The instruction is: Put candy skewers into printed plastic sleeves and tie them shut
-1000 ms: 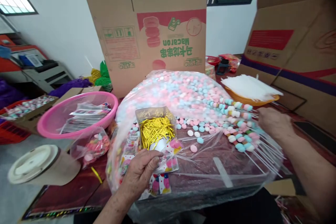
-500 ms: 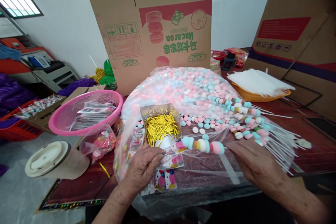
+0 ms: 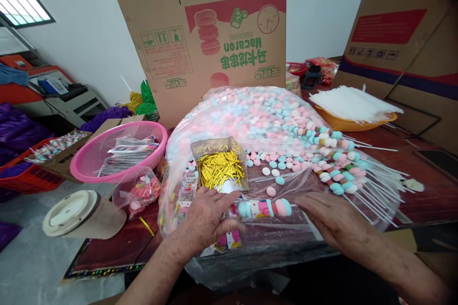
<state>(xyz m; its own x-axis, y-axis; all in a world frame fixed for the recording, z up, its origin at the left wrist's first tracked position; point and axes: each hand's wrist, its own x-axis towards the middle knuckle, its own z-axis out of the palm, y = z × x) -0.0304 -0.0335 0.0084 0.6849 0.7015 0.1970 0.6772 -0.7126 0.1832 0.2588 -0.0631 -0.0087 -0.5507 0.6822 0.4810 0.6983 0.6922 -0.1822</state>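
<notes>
A marshmallow skewer [image 3: 284,207] in blue and pink lies level between my hands, its middle covered by a clear printed sleeve [image 3: 263,208]. My left hand [image 3: 209,217] is at its left end, thumb and fingers spread apart, with no firm grip visible. My right hand [image 3: 334,214] has its fingers pressed together at the other end, where the stick is largely hidden by the fingertips. Behind my left hand stands a clear pouch of gold twist ties [image 3: 222,169]. Printed sleeves [image 3: 232,239] lie under and beside that hand.
A big clear bag of pastel candies [image 3: 229,119] fills the middle. Finished skewers [image 3: 343,167] lie to its right, near a basket of white sticks [image 3: 354,105]. On the left are a pink basket [image 3: 162,152] and a lidded cup [image 3: 103,217]. A carton [image 3: 214,24] stands behind.
The printed sleeve now covers the skewer's middle, and the skewer has shifted slightly left and down. My left thumb and fingers have spread. My right hand has moved a little left.
</notes>
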